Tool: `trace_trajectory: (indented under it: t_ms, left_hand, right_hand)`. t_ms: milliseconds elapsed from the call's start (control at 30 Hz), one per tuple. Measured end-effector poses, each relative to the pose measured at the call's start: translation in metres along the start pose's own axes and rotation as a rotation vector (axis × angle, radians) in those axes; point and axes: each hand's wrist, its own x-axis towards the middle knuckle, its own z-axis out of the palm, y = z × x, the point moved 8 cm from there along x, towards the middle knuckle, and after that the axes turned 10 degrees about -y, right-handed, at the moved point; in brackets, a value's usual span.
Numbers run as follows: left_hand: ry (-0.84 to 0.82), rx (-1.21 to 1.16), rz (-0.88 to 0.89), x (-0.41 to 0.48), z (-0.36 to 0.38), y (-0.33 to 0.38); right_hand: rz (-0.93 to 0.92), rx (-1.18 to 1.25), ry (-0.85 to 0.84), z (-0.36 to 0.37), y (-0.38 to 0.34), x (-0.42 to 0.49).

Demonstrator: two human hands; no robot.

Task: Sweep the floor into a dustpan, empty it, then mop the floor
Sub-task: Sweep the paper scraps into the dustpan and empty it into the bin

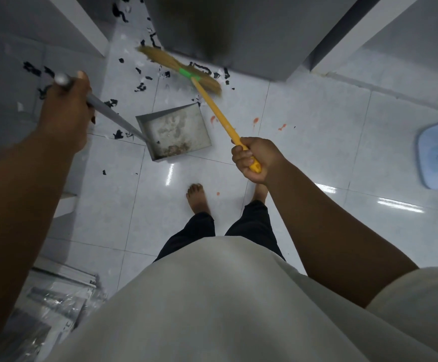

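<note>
Dim, cool light — glare streaks on floor [171, 173]; broom head [184, 69] motion-blurred, w/ wide-angle warp at edges.

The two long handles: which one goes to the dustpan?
The grey handle, gripped by the left hand; it joins the dustpan at a corner. The yellow handle in the right hand ends in the broom's straw bristles.

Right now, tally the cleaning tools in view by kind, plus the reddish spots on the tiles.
Broom: 1, gripped by the right hand
Dustpan: 1, its handle gripped by the left hand
Blue mop head, probably: 1
Reddish spots: 4
Total: 7
</note>
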Motion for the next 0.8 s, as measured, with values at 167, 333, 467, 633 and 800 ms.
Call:
trace_trajectory:
  t_ms: [167, 333, 467, 633, 800]
  left_hand:
    - [-0.021, 0.012, 0.001, -0.002, -0.017, 0.002]
    - [0.011, 0.017, -0.01, 0.002, -0.03, -0.005]
    - [0.034, -0.014, -0.019, 0.003, -0.037, -0.013]
    - [0.071, -0.108, -0.046, 0.0, -0.049, -0.027]
    - [0.114, -0.181, -0.058, -0.004, -0.06, -0.035]
  right_hand:
    - [-0.058, -0.213, 0.039, 0.005, -0.02, -0.024]
    - [-0.09, -0.252, 0.099, -0.014, -0.04, -0.042]
    - [-0.086, -0.221, 0.144, -0.033, -0.047, -0.039]
    - [-0.074, -0.103, 0.193, -0.03, -0.045, 0.01]
    - [0.006, -0.083, 0.147, 0.013, -0.034, 0.062]
